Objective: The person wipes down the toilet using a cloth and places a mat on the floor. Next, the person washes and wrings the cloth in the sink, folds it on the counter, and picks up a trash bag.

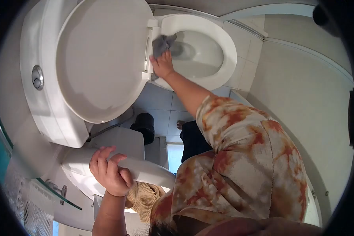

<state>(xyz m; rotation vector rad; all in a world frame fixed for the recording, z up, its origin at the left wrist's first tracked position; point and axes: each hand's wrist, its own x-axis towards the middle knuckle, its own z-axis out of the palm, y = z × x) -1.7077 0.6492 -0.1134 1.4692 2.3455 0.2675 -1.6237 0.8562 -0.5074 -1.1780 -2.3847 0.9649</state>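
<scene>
My right hand [163,65] presses a grey cloth [161,46] onto the toilet rim beside the seat hinges. The cloth is bunched under the fingers, and a small part of it shows below the hand. The white toilet bowl [229,59] lies to the right, with water inside. To the left, the large oval lid [98,59] is raised against the tank [47,106]. My left hand [111,173] hovers at the lower left over the white washbasin [76,165], fingers loosely bent and apart, with nothing visible in them.
A black bin [144,125] stands on the tiled floor between toilet and basin. A tan knitted cloth [145,198] is near my left wrist. A glass shelf edge [61,194] and tap are at the lower left. A curved shower enclosure [303,49] borders the right side.
</scene>
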